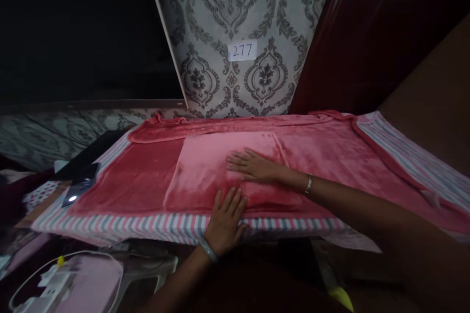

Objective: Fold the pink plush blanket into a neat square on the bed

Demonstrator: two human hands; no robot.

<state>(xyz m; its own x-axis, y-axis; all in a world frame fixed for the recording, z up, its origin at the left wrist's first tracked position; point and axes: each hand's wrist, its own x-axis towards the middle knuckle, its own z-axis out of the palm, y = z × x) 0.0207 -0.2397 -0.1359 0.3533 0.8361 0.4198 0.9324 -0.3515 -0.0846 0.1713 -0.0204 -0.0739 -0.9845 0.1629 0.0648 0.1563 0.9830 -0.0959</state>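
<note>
A plush red-pink blanket (323, 151) lies spread over a table covered with a striped cloth (161, 225). On its middle rests a lighter pink, roughly square piece of plush fabric (205, 156); I cannot tell whether it is a separate piece or a fold. My right hand (253, 165) lies flat on this square, fingers stretched toward the left. At the front edge of the table, my left hand (226, 220) is laid with its fingers spread, fingertips on the square's near edge and palm over the striped cloth. Neither hand grips anything.
A dark phone (81, 183) with a lit spot lies at the table's left end. A large dark screen (84, 34) stands behind at left. Below left are a white power strip (55, 288) with a cable and a pink-topped stool (95, 279). A paper marked 277 (242, 51) is on the wall.
</note>
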